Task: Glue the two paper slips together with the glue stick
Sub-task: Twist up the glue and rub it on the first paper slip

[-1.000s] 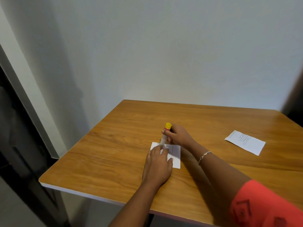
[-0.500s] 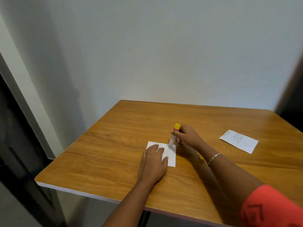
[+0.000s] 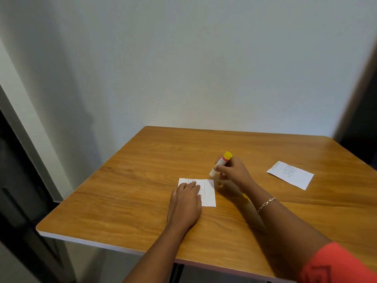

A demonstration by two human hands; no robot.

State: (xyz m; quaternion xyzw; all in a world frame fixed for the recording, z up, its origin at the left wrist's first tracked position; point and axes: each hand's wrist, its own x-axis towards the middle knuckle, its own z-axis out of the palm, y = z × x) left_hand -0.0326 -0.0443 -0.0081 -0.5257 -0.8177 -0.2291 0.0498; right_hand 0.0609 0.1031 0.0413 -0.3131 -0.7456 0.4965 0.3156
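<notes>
A white paper slip (image 3: 208,192) with printed lines lies flat on the wooden table (image 3: 132,197). My left hand (image 3: 186,205) presses down on its left half, fingers spread. My right hand (image 3: 234,172) grips a white glue stick (image 3: 220,164) with a yellow end and a red band. The stick is tilted, and its lower tip hovers just beyond the slip's far right corner, off the paper. A second white slip (image 3: 290,175) with printed text lies apart at the right of the table.
A small yellow object (image 3: 244,195), partly hidden by my right wrist, lies on the table. The table stands against a pale wall (image 3: 204,68). A dark doorway (image 3: 12,180) is at the left, and the table's near edge (image 3: 102,245) is close to me.
The glue stick has moved right across the slip and lifted off its far right corner. My left hand stays pressed on the slip.
</notes>
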